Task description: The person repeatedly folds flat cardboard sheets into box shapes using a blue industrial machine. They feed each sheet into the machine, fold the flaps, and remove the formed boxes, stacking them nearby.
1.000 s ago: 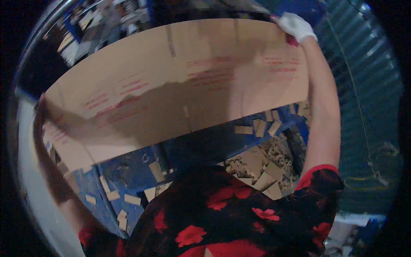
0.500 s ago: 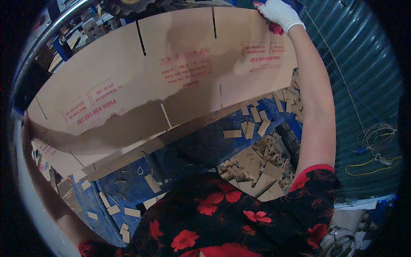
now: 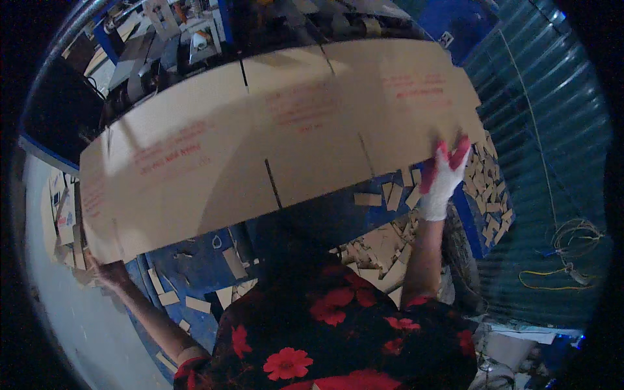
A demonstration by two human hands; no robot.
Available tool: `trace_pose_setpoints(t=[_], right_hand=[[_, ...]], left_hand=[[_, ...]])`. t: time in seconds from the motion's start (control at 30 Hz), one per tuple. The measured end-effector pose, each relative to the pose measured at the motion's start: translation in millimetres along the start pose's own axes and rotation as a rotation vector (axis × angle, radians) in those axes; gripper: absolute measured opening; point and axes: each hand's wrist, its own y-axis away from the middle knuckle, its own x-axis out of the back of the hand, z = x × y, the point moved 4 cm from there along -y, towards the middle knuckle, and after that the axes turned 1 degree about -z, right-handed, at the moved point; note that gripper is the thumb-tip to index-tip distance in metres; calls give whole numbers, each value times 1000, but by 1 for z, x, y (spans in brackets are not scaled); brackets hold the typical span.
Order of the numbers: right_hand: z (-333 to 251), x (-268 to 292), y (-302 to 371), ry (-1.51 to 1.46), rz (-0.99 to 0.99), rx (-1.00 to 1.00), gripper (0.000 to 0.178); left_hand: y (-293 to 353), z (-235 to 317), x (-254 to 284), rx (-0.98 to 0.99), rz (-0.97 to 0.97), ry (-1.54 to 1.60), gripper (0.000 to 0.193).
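Cardboard sheet (image 3: 260,149): long, slotted, flat, red-printed.

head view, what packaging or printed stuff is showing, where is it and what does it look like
Box blank: large flat brown cardboard sheet held up across the middle, slotted flaps along its edges, red print blocks on the panels.
Right hand: white glove with red fingertips, gripping the sheet's lower right edge.
Left hand: bare, at the sheet's lower left corner.
Offcuts: small tan cardboard pieces scattered below on the blue surface, unprinted.
No screens or signs visible.
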Motion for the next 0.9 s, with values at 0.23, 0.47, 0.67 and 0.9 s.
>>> trace_pose_setpoints(t=[0.23,0.47,0.67,0.9], right_hand=[[92,52,45,-168,154,-337,72],[95,52,39,-296,-81,-582,47],[49,32,28,-64,-59,-348,45],[-26,-21,43,383,-130,-5,34]], left_hand=[[19,-64,106,265,-176,-218,45],[12,-55,82,402,-217,-65,43],[42,-21,37,20,-198,-497,42],[90,-16,-28,-30,-90,-728,36]])
